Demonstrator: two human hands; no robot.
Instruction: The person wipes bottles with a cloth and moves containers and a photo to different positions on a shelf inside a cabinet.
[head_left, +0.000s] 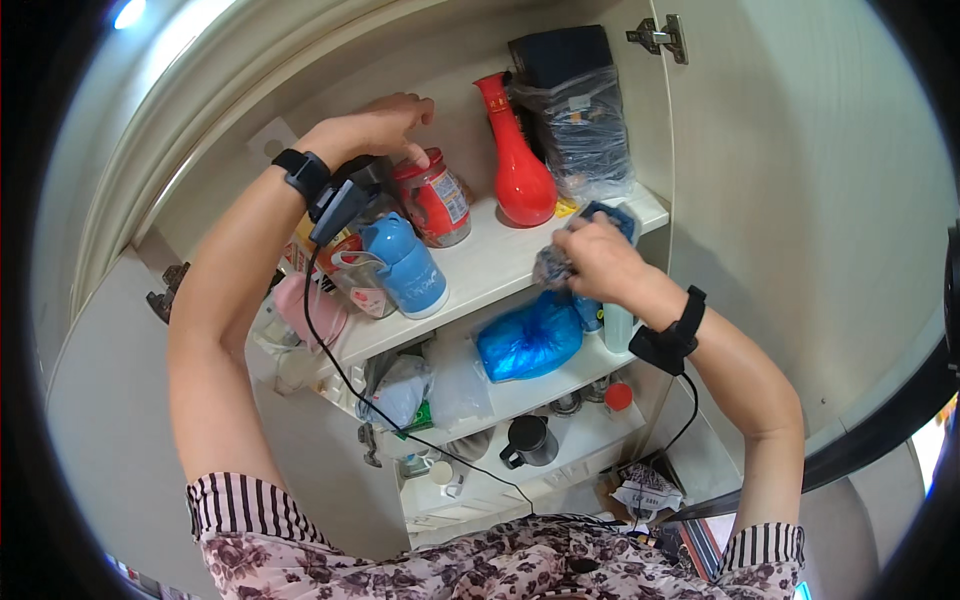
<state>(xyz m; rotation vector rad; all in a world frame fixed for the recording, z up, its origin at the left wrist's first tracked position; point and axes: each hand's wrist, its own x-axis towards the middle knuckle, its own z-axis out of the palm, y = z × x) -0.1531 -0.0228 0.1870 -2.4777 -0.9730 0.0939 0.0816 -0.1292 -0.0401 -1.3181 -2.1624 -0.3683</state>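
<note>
My left hand (394, 127) reaches over the top shelf, its thumb at the red lid of a jar (435, 199) with a red label; whether it grips the lid is unclear. In my right hand (600, 259) is a crumpled grey-blue cloth (553, 268), held at the shelf's front edge. A glossy red long-necked bottle (525, 187) stands upright between my hands. Left of the jar's base is a blue lidded bottle (409, 274), beside a glass jar (367, 289) and a pink item (309, 307). Behind my right hand stands a dark box wrapped in clear plastic (589, 124).
On the shelf below lie a blue plastic bag (529, 341), clear plastic bags (457, 382) and a pale green bottle (618, 328). Lower still stand a dark mug (531, 442) and a red-lidded jar (618, 397). Open cabinet doors (780, 225) flank both sides; wrist cables hang down.
</note>
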